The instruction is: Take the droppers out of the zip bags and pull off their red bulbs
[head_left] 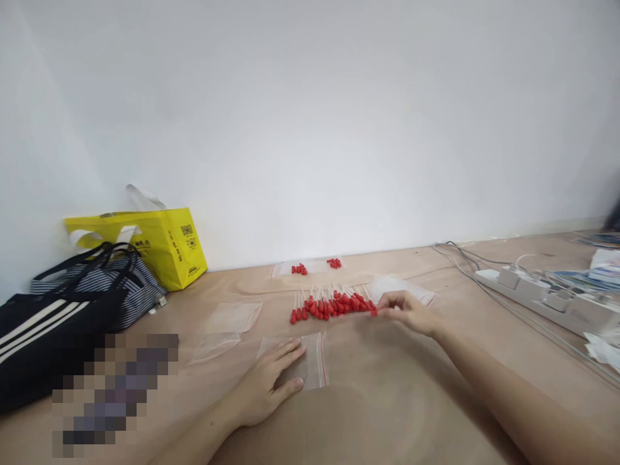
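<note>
My left hand [268,381] lies flat with its fingers stretched over a clear zip bag [314,365] with a red seal line. My right hand [405,312] has thumb and fingers pinched at the right end of a row of red-headed sticks [339,303]. A small red-headed stick [374,312] shows at its fingertips, slightly blurred. The row's pale thin stems point toward the wall, with the red heads on the near side. Behind it, two small groups of red pieces [299,269] lie on a clear bag by the wall.
More clear zip bags [232,316] lie left of the row, and another [402,287] behind my right hand. A yellow bag [181,252] and a black bag [62,329] stand at the left. Power strips [533,297] with cables are at the right.
</note>
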`<state>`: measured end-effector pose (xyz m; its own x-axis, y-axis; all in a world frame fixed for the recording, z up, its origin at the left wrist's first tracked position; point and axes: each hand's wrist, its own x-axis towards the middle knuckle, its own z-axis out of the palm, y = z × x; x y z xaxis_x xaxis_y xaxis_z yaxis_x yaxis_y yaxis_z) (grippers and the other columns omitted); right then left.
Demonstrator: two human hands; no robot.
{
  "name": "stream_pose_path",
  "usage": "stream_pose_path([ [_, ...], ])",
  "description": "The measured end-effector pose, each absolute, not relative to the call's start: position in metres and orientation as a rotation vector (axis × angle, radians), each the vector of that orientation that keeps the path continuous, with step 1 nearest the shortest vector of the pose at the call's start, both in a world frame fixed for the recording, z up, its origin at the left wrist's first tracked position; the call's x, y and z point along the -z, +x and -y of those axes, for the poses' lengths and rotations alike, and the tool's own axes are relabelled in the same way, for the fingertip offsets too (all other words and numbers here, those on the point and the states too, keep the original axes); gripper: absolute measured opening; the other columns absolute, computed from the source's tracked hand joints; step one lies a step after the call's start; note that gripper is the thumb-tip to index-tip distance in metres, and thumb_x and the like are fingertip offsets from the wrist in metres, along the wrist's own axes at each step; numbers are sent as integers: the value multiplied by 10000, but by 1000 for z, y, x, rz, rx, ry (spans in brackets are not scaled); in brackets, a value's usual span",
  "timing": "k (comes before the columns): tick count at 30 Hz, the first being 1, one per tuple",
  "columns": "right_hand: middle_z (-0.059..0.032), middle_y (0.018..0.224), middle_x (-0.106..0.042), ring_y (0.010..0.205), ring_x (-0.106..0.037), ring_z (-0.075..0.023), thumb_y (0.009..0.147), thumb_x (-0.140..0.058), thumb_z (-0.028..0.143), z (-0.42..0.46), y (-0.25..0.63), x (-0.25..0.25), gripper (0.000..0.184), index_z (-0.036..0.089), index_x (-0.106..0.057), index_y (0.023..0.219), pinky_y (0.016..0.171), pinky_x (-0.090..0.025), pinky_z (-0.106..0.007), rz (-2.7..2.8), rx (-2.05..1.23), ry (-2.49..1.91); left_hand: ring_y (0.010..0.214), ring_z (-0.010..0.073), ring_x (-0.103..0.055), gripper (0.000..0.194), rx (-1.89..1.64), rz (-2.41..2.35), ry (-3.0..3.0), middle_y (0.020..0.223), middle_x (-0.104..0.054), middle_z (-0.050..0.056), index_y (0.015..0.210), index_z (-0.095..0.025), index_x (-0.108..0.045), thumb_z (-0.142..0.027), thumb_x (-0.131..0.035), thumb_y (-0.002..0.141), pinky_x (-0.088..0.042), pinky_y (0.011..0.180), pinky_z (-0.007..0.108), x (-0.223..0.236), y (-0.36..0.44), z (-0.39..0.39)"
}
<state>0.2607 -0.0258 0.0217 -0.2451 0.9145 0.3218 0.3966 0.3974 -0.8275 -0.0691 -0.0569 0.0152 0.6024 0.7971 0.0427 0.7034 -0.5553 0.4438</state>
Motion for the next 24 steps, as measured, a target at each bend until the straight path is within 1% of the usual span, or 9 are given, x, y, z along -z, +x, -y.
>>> stream_pose_path([
  [3,-1,571,-568,555,-501,-133,675,-553,410,10,273,-15,259,165,-560,593,532,-365,-245,1440,-617,-1280,1240,240,-293,493,-312,-1196,2466,1358,-336,20,1251,-298,-392,-467,-442,792,-232,1026,429,-16,-69,57],
  [6,-22,573,-591,543,-523,-155,661,-547,453,1,260,-7,298,162,-586,612,514,-359,-256,1240,-451,-1474,1189,243,-367,426,-381,-1295,2476,1300,-422,30,1178,-284,-487,-461,-424,795,-284,998,405,-17,-68,56],
  [8,-38,616,-622,591,-556,-177,682,-517,458,-1,246,-4,308,168,-619,653,561,-376,-274,1249,-374,-1572,1111,243,-443,386,-481,-1460,2437,1209,-496,56,1092,-245,-554,-445,-431,785,-338,952,384,-18,-69,55],
  [10,-41,657,-642,652,-576,-194,711,-481,448,-2,233,-4,307,188,-641,690,650,-377,-309,1301,-269,-1710,1030,249,-489,370,-568,-1632,2351,1103,-537,81,1018,-202,-583,-420,-501,731,-379,897,375,-20,-70,55],
  [12,-42,690,-654,709,-583,-211,734,-453,433,-4,224,-4,303,205,-652,713,738,-345,-359,1353,-159,-1875,987,256,-500,388,-616,-1724,2267,1029,-546,82,976,-182,-587,-379,-587,642,-392,864,376,-22,-73,56],
  [14,-56,718,-660,755,-581,-231,747,-441,420,-6,220,-2,308,203,-658,721,782,-303,-403,1385,-100,-1987,960,251,-506,414,-656,-1731,2195,998,-540,69,964,-185,-585,-322,-627,576,-402,841,372,-24,-76,56],
  [17,-73,738,-661,786,-572,-250,748,-448,428,-9,220,2,317,198,-664,724,786,-279,-421,1415,-99,-2017,877,218,-534,468,-737,-1697,2048,998,-522,55,987,-194,-569,-245,-628,526,-446,761,338,-25,-78,56],
  [20,-60,749,-658,807,-557,-246,756,-446,449,-6,223,5,318,217,-663,766,769,-274,-405,1482,-84,-2007,811,191,-555,473,-882,-1664,1913,1002,-516,59,974,-184,-575,-206,-614,503,-470,703,306,-21,-78,53],
  [24,-49,814,-643,856,-528,-230,782,-429,424,2,223,8,296,224,-636,851,747,-268,-370,1536,31,-1952,731,182,-567,290,-1067,-1641,1994,863,-582,34,825,-188,-622,-277,-608,550,-468,693,317,-16,-88,41],
])
